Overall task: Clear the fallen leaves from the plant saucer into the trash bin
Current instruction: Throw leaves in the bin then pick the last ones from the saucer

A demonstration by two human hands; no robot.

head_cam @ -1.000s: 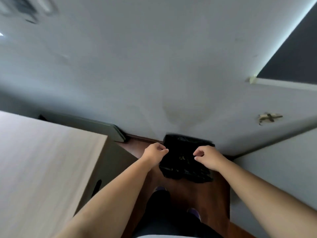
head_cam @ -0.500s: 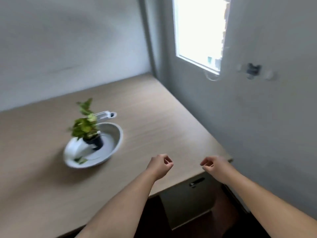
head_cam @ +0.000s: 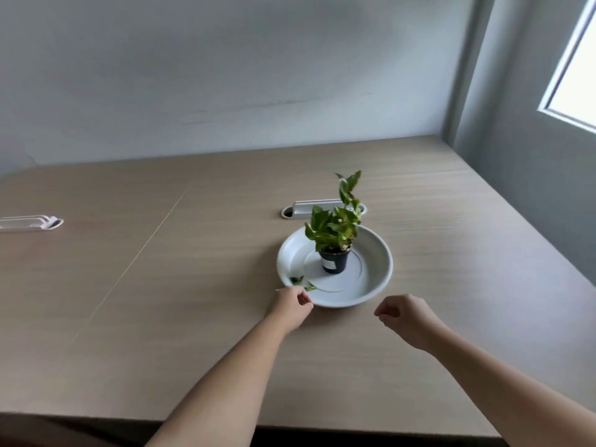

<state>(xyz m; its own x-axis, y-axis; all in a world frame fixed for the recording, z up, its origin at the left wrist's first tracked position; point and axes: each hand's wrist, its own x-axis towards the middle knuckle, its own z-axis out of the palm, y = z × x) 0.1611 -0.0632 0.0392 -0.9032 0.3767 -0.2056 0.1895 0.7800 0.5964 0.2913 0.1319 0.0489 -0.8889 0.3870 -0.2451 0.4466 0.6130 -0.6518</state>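
A white round saucer (head_cam: 374, 279) sits on the wooden table (head_cam: 193, 285). A small green plant (head_cam: 335, 224) in a black pot (head_cam: 334, 261) stands upright in its middle. A few green fallen leaves (head_cam: 298, 280) lie on the saucer's left inner rim. My left hand (head_cam: 290, 306) is at the saucer's near-left rim, just in front of the leaves, its fingers curled with nothing seen in them. My right hand (head_cam: 404, 316) hovers to the right of it, in front of the saucer, loosely closed and empty. The trash bin is out of view.
A white cable-port cover (head_cam: 319, 208) is set into the table behind the saucer, and another (head_cam: 30, 223) lies at the far left. A grey wall runs along the back and right, with a window (head_cam: 574, 75) at the upper right. The table's front edge is near me.
The view has swung from the black-lined bin on the floor to the table. Both hands have moved from the bin to the saucer's near rim.
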